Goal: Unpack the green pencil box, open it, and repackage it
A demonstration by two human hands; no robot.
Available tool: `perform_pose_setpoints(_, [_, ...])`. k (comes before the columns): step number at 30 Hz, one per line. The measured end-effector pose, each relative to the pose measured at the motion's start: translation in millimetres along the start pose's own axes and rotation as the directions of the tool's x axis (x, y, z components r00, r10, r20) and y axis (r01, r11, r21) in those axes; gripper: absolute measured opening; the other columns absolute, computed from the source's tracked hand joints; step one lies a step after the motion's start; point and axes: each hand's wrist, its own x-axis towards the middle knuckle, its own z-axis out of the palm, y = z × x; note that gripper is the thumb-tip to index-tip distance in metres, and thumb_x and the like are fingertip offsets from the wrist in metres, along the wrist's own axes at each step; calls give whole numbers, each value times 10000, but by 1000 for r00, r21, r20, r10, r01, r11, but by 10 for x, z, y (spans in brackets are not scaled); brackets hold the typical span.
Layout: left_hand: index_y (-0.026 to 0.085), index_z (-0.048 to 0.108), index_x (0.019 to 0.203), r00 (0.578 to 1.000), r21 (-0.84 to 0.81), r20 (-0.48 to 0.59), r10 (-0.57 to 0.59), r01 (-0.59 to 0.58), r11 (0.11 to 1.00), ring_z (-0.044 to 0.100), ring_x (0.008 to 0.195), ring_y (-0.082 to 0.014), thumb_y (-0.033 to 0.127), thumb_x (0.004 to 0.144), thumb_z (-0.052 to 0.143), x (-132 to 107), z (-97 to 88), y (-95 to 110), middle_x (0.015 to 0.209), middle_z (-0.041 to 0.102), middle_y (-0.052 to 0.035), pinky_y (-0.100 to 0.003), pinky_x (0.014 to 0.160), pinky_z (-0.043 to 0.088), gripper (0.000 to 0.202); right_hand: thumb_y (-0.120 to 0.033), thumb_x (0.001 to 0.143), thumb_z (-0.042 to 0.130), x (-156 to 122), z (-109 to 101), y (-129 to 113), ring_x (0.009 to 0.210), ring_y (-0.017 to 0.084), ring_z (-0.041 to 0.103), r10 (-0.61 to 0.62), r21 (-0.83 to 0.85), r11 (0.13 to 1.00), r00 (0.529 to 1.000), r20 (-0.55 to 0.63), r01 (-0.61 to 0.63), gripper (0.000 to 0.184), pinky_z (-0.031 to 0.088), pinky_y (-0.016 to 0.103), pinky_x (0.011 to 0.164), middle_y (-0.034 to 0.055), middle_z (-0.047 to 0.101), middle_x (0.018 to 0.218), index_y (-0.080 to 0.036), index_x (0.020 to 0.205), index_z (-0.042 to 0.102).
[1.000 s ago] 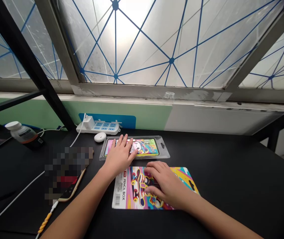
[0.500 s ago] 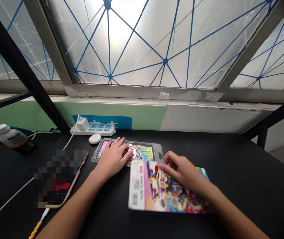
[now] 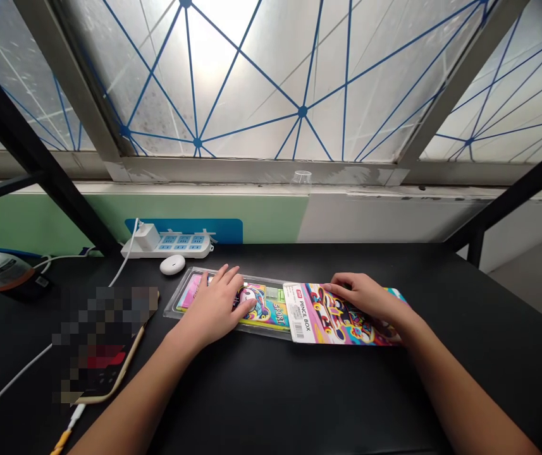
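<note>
left hand [image 3: 214,308] lying open on pencil box [image 3: 268,309] in plastic tray [image 3: 172,309], right hand [image 3: 365,296] open on printed card [image 3: 341,322]

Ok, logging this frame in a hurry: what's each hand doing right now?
Left hand: open, resting flat on the pencil box in its clear plastic tray.
Right hand: open, resting on the printed card, not gripping it.

**Head camera, aiming forward and down**
I'm looking out from the person's head, close above the left hand [image 3: 211,309] and right hand [image 3: 365,296] on the black table [image 3: 327,398], its far edge crossing mid-frame, the frosted window [image 3: 252,82] filling the top.
</note>
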Motion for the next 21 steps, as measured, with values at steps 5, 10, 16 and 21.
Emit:
perform_pose_setpoints(5, [222, 570, 1171, 1000, -3, 0, -5, 5, 1000, 291, 1477, -369, 595, 987, 390, 5, 31, -12, 1550, 438, -136, -676, 1139, 209, 453, -624, 895, 528, -31, -116, 1, 836, 214, 646, 15, 28, 1000, 995, -101, -13, 441, 456, 301, 726, 30, 725, 894, -227, 836, 712])
perform_pose_setpoints(10, [233, 560, 1194, 999, 9, 21, -27, 27, 1000, 277, 1485, -357, 583, 989, 385, 9, 37, -9, 1556, 433, -121, -676, 1140, 213, 441, -635, 845, 587, -38, -188, 86, 842, 221, 662, 44, 26, 999, 990, -137, -41, 410, 470, 296, 720, 15, 737, 901, -252, 813, 728])
perform_pose_setpoints(16, [245, 557, 1195, 999, -3, 12, -40, 40, 999, 281, 1485, -343, 575, 986, 395, 10, 36, -11, 1547, 447, -112, -670, 1144, 212, 422, -648, 823, 609, -35, -232, 219, 854, 239, 666, 43, 42, 998, 983, -180, -36, 408, 481, 312, 730, 23, 745, 903, -258, 808, 728])
perform_pose_setpoints(21, [231, 564, 1170, 996, -76, -36, -84, 81, 994, 287, 1477, -357, 525, 982, 446, 13, 65, 76, 1513, 480, -131, -686, 1139, 195, 369, -658, 845, 564, 2, 6, 32, 752, 222, 645, 50, 100, 995, 975, -214, -29, 438, 461, 304, 645, 21, 733, 811, -242, 796, 693])
